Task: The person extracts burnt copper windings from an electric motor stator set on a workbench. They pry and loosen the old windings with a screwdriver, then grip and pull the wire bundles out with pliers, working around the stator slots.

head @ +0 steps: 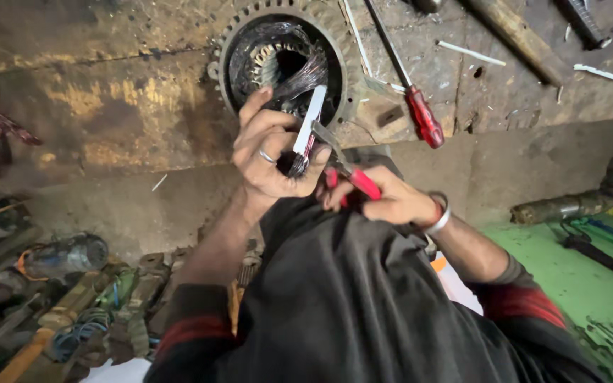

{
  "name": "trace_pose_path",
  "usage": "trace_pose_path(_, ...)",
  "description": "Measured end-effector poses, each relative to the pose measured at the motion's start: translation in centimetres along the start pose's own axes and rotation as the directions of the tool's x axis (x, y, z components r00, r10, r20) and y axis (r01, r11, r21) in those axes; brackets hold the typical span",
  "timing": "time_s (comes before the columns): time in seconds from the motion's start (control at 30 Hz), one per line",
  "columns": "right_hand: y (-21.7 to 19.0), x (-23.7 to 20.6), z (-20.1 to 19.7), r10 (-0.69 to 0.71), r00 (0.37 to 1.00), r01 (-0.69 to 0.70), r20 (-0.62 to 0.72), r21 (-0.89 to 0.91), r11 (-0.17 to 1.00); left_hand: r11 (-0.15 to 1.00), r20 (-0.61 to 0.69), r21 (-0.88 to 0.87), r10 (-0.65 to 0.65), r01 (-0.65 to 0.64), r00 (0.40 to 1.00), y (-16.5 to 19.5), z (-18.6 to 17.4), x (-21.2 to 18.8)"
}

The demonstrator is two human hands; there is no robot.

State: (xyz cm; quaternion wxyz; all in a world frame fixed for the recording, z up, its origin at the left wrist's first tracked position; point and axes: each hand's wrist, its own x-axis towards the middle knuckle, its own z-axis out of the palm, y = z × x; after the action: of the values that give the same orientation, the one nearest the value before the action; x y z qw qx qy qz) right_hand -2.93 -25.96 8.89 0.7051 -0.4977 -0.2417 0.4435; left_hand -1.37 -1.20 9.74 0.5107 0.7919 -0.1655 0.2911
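Copper-dark wire fills the round stator (285, 64), a toothed metal ring lying on the worn, stained wooden table (108, 106). Its windings look tangled and glossy, and a loose bundle of wire (305, 78) is pulled out of the bore toward the person. The stator sits at the far edge of the table, just beyond both hands.

The left hand (271, 152), with a ring on one finger, is closed around the end of that wire bundle, fingers curled tight and the index finger raised toward the stator's rim. A flat white strip (311, 117) stands up from the same fist, slanting over the stator's opening.

The right hand (391, 202), a bracelet at its wrist, is closed around the red handles of a pair of pliers (345, 170). The pliers' metal head points at the left hand and meets the wire and strip just beside the left thumb; how far the head is closed cannot be told.

A red-handled screwdriver (413, 99) lies on the table to the right of the stator, apart from both hands. Further right lie a wooden handle (519, 35) and thin white slivers (470, 53). Below the table on the left, a heap of rusty parts (65, 298) and coloured wire rests on the floor.
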Motion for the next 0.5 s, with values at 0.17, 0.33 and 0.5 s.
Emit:
trace_pose_path(0.17, -3.1, -0.9, 4.1, 0.243, 0.963, -0.160, -0.119, 0.474, 0.866, 1.000, 0.007, -0.026, 0.011, -0.010, 1.000, 0.4, 0.1, -0.4)
trace_pose_path(0.33, -3.8, -1.1, 6.0, 0.382, 0.903, -0.030, -0.197, 0.857, 0.514, 0.998, 0.062, -0.065, 0.022, -0.018, 0.998, 0.2, -0.4, -0.5)
trace_pose_path(0.5, -1.3, -1.6, 6.0, 0.111, 0.976, 0.081, -0.187, 0.786, 0.613, 0.998, 0.077, -0.058, 0.035, -0.031, 0.996, 0.1, -0.4, -0.5)
